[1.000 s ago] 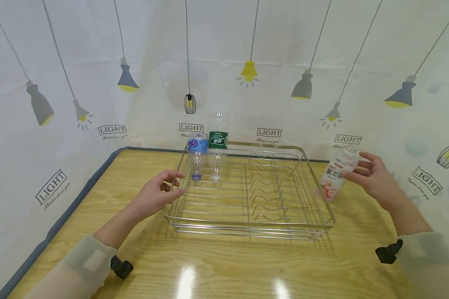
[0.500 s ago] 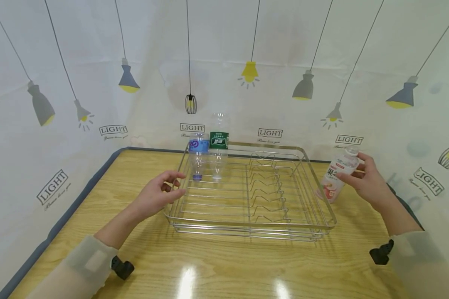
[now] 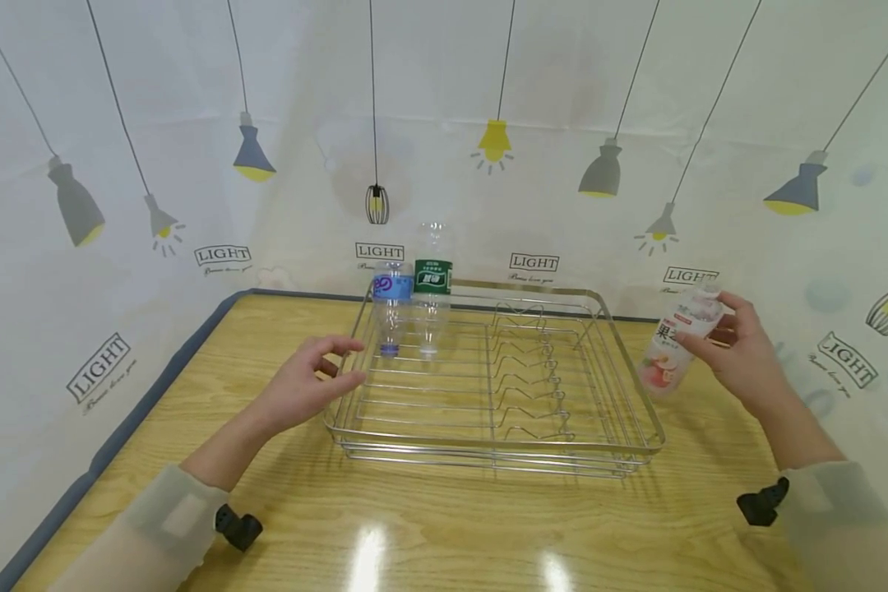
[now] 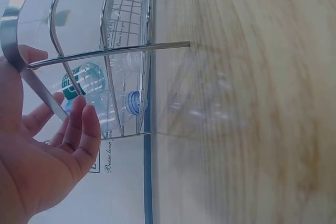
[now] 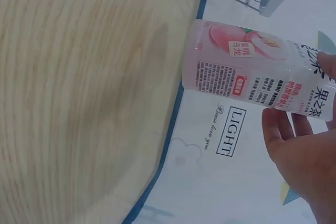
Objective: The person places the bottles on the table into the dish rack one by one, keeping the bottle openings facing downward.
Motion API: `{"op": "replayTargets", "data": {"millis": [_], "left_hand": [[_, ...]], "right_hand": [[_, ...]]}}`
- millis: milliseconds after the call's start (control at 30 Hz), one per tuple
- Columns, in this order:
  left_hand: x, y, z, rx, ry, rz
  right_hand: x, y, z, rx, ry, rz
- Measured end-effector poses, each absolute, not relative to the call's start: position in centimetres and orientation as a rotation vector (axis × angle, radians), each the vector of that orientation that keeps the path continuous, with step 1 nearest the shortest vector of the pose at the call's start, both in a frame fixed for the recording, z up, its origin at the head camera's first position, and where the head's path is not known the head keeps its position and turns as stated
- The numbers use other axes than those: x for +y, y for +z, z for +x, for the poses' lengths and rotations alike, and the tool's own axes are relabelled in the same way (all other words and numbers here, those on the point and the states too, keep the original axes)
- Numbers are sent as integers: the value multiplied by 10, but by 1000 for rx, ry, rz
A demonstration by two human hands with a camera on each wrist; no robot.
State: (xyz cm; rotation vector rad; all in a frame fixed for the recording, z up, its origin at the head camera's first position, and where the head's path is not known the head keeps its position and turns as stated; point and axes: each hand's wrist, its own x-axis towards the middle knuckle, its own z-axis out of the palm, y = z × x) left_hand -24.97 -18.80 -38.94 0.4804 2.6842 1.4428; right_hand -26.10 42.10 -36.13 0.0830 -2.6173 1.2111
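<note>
A clear bottle with a pink-and-white peach label (image 3: pixel 666 353) leans to the right, just outside the rack's right side. My right hand (image 3: pixel 751 358) grips its upper part between thumb and fingers. In the right wrist view the bottle's base (image 5: pixel 191 59) appears raised off the table. My left hand (image 3: pixel 314 382) is at the left rim of the wire dish rack (image 3: pixel 488 444), fingers loosely bent and thumb apart. Whether it touches the rim is unclear. Inside the rack's back left, a blue-label bottle (image 3: pixel 392 288) and a taller green-label bottle (image 3: pixel 432 278) stand upside down, caps down.
The rack's right half has a row of bent-wire dividers (image 3: pixel 533 382). It rests on a wood-grain table (image 3: pixel 459 526). Behind the table hangs a pale backdrop (image 3: pixel 444 164) printed with lamps, and a dark blue band runs along the table's edge.
My right hand first closed more firmly on the peach-label bottle. Then hand and bottle rose slightly and shifted right. My left hand and the two bottles in the rack stayed put.
</note>
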Motion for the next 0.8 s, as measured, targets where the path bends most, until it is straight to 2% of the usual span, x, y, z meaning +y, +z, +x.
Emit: {"op": "replayTargets", "data": {"millis": [500,800], "left_hand": [[-193,-373,-246,2763,1567,504],[-180,-353,-244,2767,1631,604]], "right_hand": [[397,-323,-242,-2328,1219,146],[372,-302,-237,-2191,1277,229]]}}
